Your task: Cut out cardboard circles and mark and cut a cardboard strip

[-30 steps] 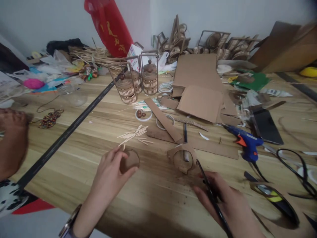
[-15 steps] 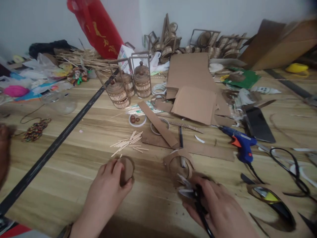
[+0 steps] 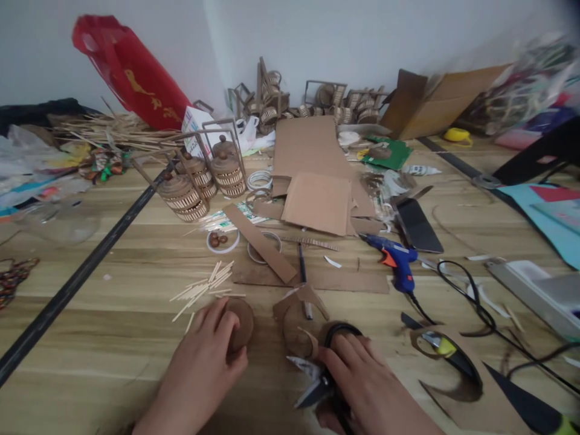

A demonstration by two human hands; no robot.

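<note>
My left hand (image 3: pixel 208 350) has its fingers and thumb closed round the edge of a round cardboard disc (image 3: pixel 241 326). In my right hand (image 3: pixel 357 374) is a pair of black-handled scissors (image 3: pixel 312 383), blades parted and pointing left. A curled cardboard offcut (image 3: pixel 304 302) lies just beyond the scissors, close to my right fingertips. Thin wooden sticks (image 3: pixel 206 287) are scattered above my left hand. A dark pen (image 3: pixel 302 266) lies partly under the offcut.
A blue glue gun (image 3: pixel 394 257) lies to the right with its cable. Several small lidded basket models (image 3: pixel 183 196) stand at the back left. Cardboard sheets (image 3: pixel 317 202) are stacked in the middle. A cut cardboard piece (image 3: pixel 475 386) and a phone (image 3: pixel 419 223) lie at right.
The view has swung right, so the table's things sit further left. My left hand still holds the disc. The scissors have turned in my right hand, their blades now pointing lower.
</note>
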